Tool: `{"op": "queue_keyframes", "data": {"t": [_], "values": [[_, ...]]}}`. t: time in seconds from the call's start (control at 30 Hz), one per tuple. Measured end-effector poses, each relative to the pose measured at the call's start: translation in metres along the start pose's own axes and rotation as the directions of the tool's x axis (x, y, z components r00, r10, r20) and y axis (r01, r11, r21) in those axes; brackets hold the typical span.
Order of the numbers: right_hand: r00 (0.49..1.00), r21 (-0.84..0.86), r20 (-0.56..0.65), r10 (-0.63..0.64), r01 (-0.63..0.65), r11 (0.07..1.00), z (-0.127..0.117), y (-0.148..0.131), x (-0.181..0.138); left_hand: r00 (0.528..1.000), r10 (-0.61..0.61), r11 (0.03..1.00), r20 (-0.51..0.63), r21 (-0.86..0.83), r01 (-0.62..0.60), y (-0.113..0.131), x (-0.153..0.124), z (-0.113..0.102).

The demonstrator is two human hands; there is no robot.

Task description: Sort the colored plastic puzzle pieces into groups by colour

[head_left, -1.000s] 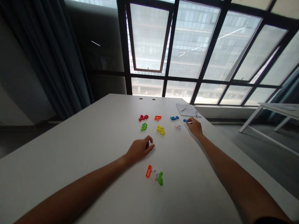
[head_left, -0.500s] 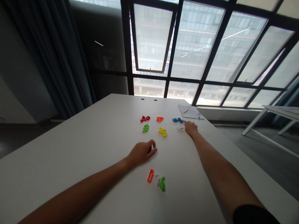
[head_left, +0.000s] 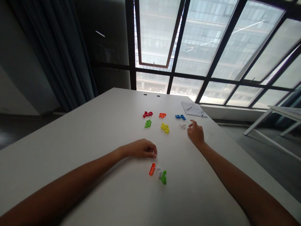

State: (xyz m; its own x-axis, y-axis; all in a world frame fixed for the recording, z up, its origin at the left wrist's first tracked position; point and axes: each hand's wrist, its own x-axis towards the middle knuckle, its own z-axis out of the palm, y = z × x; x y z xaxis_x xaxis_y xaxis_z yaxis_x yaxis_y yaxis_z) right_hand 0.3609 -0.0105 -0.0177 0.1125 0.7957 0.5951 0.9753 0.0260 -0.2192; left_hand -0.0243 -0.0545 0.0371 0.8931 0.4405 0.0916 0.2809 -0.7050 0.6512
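Observation:
Small coloured plastic pieces lie in groups on a white table (head_left: 94, 150): red (head_left: 147, 114), orange (head_left: 162, 115), blue (head_left: 180, 117), green (head_left: 148, 123), yellow (head_left: 165, 127) and white (head_left: 182, 125). Closer to me sit an orange piece (head_left: 152, 169), a white piece (head_left: 158, 172) and a green piece (head_left: 163, 177) side by side. My left hand (head_left: 141, 148) rests on the table just above these three, fingers curled; I cannot see anything in it. My right hand (head_left: 195, 133) hovers beside the white group, fingers loosely apart and empty.
A notepad with a pen (head_left: 194, 109) lies at the table's far right corner. Two cable holes (head_left: 151, 94) mark the far edge. Large windows rise behind, a dark curtain (head_left: 54, 53) hangs at left, and another white table (head_left: 282, 114) stands at right.
My right hand set the blue piece down with the blue group and drew back toward me, empty. My left hand slid slightly nearer the three close pieces.

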Motion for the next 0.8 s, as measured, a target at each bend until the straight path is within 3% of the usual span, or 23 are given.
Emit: {"op": "queue_keyframes", "data": {"t": [0.13,0.23,0.3,0.37,0.47,0.53,0.67,0.8], "values": [[0.962,0.179,-0.105,-0.251,0.266,0.947,-0.022,-0.041,-0.039,0.999,0.001,1.000,0.048,-0.015,0.000,0.014,-0.015,0.002],[0.932,0.393,-0.107,-0.347,0.360,0.846,-0.035,-0.087,-0.064,0.999,0.050,0.997,0.017,0.052,-0.051,0.023,-0.023,0.011],[0.949,0.586,-0.006,-0.314,0.258,0.768,-0.042,-0.118,-0.077,0.997,0.078,0.992,-0.024,0.101,-0.075,0.025,-0.025,0.016],[0.952,0.785,0.194,-0.235,-0.007,0.619,-0.047,-0.145,-0.086,0.989,0.083,0.987,-0.121,0.149,-0.064,0.024,-0.023,0.018],[0.858,0.893,0.414,-0.304,-0.316,0.321,-0.051,-0.169,-0.097,0.927,0.032,0.990,-0.373,0.140,0.022,0.018,-0.018,0.022],[0.830,0.901,0.431,-0.355,-0.375,0.216,-0.049,-0.174,-0.100,0.870,-0.011,0.996,-0.494,0.073,0.054,0.015,-0.013,0.028],[0.878,0.914,0.400,-0.263,-0.360,0.188,-0.041,-0.170,-0.100,0.838,-0.064,0.997,-0.541,-0.060,0.038,0.011,-0.005,0.043],[0.922,0.903,0.352,-0.160,-0.289,0.318,-0.039,-0.164,-0.096,0.835,-0.093,0.992,-0.542,-0.118,0.034,0.012,-0.004,0.047]]}}
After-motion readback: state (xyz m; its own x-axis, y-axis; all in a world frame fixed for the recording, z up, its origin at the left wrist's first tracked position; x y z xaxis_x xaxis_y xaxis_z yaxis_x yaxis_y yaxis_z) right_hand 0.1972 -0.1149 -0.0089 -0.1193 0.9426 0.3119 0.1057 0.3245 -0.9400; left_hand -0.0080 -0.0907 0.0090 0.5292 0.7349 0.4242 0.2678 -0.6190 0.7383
